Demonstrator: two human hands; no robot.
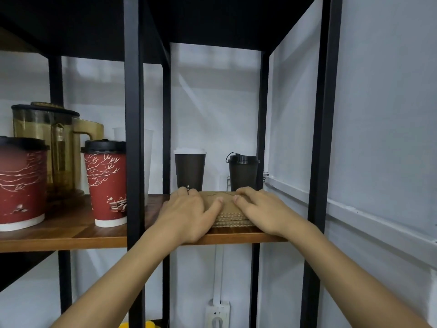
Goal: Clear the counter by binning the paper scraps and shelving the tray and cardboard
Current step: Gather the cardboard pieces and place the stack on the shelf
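A flat stack of brown corrugated cardboard (228, 210) lies on the wooden shelf board (236, 236) in the right bay of a black metal rack. My left hand (186, 213) covers its left side, fingers over the top and thumb laid across it. My right hand (262, 209) rests on its right side in the same way. Both hands grip the stack as it sits on the board. No tray and no paper scraps are in view.
Behind the cardboard stand a dark cup with a white lid (190, 170) and a dark cup with a black lid (243, 172). The left bay holds two red paper cups (106, 183) and an amber pitcher (54, 143). Black uprights (134, 138) frame the bay; a wall socket (217, 316) sits below.
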